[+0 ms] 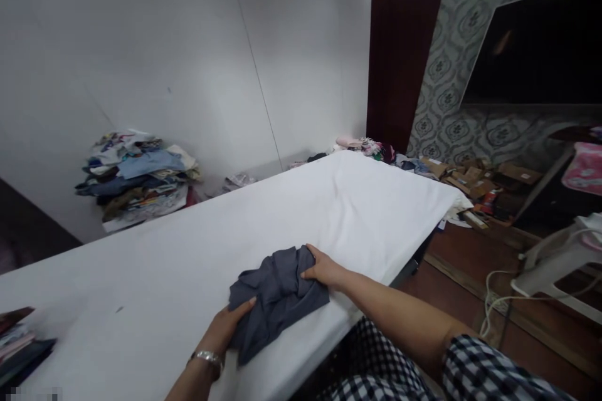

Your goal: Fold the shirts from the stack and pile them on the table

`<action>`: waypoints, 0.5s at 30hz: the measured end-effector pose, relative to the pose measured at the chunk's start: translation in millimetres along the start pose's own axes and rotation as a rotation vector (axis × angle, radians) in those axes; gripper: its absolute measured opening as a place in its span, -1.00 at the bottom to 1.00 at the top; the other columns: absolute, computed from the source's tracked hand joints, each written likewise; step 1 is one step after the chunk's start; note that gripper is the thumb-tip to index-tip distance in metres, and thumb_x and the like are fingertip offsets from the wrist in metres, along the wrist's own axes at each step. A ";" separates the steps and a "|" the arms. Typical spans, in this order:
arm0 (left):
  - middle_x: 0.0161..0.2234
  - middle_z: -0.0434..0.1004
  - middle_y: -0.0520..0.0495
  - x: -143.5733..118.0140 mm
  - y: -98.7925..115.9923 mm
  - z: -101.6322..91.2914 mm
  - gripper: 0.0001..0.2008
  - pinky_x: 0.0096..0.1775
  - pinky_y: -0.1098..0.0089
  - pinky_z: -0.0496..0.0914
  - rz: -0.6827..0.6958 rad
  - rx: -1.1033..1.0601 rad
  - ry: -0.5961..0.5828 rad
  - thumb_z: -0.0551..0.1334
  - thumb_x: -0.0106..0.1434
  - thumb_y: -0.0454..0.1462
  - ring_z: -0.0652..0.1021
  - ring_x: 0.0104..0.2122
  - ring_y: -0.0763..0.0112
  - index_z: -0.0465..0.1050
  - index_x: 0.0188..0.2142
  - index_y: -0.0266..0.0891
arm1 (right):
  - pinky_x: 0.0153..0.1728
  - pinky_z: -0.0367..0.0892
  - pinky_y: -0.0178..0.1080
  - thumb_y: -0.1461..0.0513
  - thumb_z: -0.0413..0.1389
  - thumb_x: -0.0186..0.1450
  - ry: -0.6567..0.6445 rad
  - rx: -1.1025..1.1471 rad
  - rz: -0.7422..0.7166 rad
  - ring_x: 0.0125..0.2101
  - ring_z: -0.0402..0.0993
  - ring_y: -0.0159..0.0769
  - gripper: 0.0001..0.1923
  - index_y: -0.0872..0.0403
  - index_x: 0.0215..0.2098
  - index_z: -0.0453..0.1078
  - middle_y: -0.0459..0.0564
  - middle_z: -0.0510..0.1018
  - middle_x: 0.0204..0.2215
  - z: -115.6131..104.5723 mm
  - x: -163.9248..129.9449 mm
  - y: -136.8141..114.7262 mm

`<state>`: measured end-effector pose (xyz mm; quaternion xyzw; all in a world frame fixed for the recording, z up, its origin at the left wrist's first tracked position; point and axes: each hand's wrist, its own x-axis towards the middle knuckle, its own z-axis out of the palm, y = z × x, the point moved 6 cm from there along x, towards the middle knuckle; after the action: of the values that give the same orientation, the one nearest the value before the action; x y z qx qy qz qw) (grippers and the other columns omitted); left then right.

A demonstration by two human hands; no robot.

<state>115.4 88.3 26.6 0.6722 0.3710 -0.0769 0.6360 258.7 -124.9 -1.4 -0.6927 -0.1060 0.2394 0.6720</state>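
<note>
Near the table's (pixel 197 250) front edge lies a crumpled grey cloth (pixel 275 297), caught between both hands. Left hand (pixel 228 326) grips its near-left edge, fingers closed on the fabric; right hand (pixel 324 269) pinches its far-right corner. Beyond the table's far-left side, a clothes pile (pixel 138 178) sits against the wall.

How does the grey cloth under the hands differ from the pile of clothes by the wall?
The grey cloth is one plain-coloured crumpled piece; the pile of clothes holds many pieces in mixed colours. The cloth lies near, on the white table, under both hands; the pile sits far off, untouched. Both are unfolded fabric.
</note>
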 end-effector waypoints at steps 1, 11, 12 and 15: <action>-0.38 0.64 -0.16 -1.2 0.3 2.3 -0.85 -0.21 0.33 0.51 -0.007 -0.066 -0.003 0.28 0.16 -0.27 0.63 -0.34 0.20 0.50 -0.31 -0.35 | 0.03 0.31 -0.12 0.30 0.32 -0.13 -0.016 0.029 0.000 -0.01 0.39 -0.10 0.06 0.03 0.31 0.05 0.04 0.46 0.02 1.3 -0.9 -3.8; -0.29 0.64 -0.21 7.3 59.9 86.2 -0.65 -0.20 0.25 0.54 0.135 -0.439 -0.129 0.30 0.13 -0.39 0.64 -0.28 0.18 0.44 -0.05 -0.35 | -0.14 0.42 -0.16 0.33 0.27 -0.10 -0.001 0.230 -0.084 -0.23 0.51 -0.22 0.10 0.01 0.36 -0.08 -0.04 0.56 -0.15 -96.4 5.5 -68.2; -0.29 0.64 -0.23 14.3 69.6 103.5 -0.65 -0.20 0.25 0.54 0.148 -0.456 -0.148 0.30 0.12 -0.40 0.64 -0.29 0.19 0.44 -0.06 -0.37 | -0.16 0.43 -0.16 0.33 0.27 -0.10 0.029 0.210 -0.088 -0.25 0.51 -0.22 0.10 0.02 0.36 -0.08 -0.03 0.57 -0.15 -114.4 9.6 -72.8; -0.33 0.64 -0.23 41.5 96.3 160.6 -0.65 -0.21 0.26 0.54 0.164 -0.510 -0.194 0.33 0.08 -0.42 0.64 -0.35 0.21 0.46 -0.10 -0.39 | -0.24 0.45 -0.18 0.33 0.27 -0.10 0.144 0.128 -0.076 -0.28 0.51 -0.20 0.10 0.01 0.35 -0.07 0.02 0.55 -0.12 -172.3 24.1 -83.5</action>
<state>261.7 -33.4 50.7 0.5080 0.2603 0.0067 0.8211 375.8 -259.1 73.0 -0.6594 -0.0683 0.1697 0.7292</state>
